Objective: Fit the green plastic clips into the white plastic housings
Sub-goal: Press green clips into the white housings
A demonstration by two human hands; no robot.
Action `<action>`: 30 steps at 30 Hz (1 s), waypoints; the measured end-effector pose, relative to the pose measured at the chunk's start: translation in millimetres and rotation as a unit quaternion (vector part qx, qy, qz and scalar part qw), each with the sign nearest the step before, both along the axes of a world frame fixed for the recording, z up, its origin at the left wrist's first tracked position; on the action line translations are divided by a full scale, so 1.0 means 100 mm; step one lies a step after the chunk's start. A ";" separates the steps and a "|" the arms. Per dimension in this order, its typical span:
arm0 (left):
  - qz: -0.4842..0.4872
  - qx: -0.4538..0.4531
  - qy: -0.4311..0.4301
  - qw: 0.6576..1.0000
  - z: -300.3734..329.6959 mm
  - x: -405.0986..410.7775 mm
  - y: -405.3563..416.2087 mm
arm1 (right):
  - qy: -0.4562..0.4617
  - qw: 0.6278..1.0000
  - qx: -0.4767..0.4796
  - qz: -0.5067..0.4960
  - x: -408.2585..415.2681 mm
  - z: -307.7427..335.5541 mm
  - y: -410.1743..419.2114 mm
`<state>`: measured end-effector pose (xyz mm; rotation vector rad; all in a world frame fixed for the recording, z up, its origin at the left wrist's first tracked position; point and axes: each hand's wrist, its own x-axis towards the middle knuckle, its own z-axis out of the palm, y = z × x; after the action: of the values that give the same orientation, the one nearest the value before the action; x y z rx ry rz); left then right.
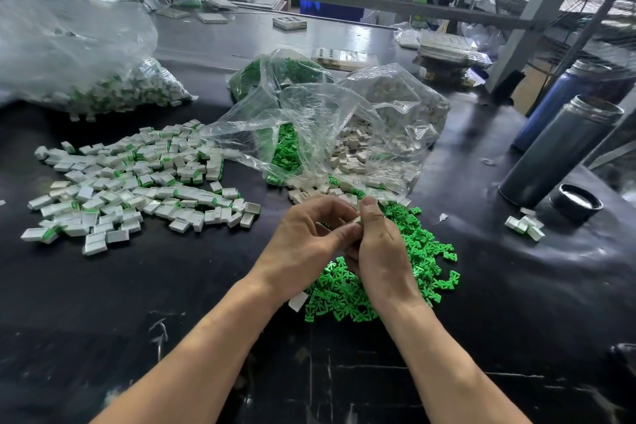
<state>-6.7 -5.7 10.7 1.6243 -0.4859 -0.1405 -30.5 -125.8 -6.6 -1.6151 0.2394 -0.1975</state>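
Left hand (306,237) and right hand (375,244) together above the near edge of the loose green clips (423,251), fingertips meeting over a small white housing (358,220). Both grips curled and pinching that one housing between thumbs and fingers; only a sliver of white visible between them, any clip in it hidden by the fingers. Directly beneath and to the right of the hands, the heap of green clips spread on the black tabletop (172,303). One stray white piece (298,301) at the left edge of that heap, under the left wrist. Just beyond the heap, an opened clear bag (309,120) spilling more green clips and beige-white housings (351,155) toward the hands. Left of the heap, well apart, a wide scatter of assembled white housings with green edges (137,182); behind that, a large clear bag of the same (86,72). Right of the heap, a few assembled pieces (525,227), a black lid (576,205), and two tall metal flasks (564,151).
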 end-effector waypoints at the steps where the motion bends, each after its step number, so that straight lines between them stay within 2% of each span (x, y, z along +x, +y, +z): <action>1: -0.002 -0.001 -0.001 1.000 0.00 -0.01 -0.01 | -0.001 1.000 -0.006 -0.009 0.01 -0.01 0.01; 8: -0.006 -0.035 0.004 0.999 0.03 -0.06 -0.01 | -0.059 0.996 -0.044 -0.050 -0.01 0.02 0.06; 13: 0.009 -0.049 0.025 0.998 0.04 -0.04 0.04 | -0.052 0.996 0.071 -0.011 -0.02 0.00 0.11; 15: 0.008 -0.049 0.029 0.998 0.04 -0.03 0.04 | -0.048 0.996 0.076 -0.016 -0.01 -0.01 0.10; 22: -0.011 -0.049 0.017 0.999 0.03 -0.04 0.01 | -0.057 0.998 0.001 -0.002 -0.01 0.04 0.04; 30: -0.005 -0.048 0.012 0.999 0.04 -0.08 -0.03 | -0.068 0.993 -0.068 -0.060 0.01 -0.01 0.04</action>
<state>-14.2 -8.5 14.5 1.5254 -0.4747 -0.1428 -29.5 -121.7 -8.0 -1.7153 0.2220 -0.4240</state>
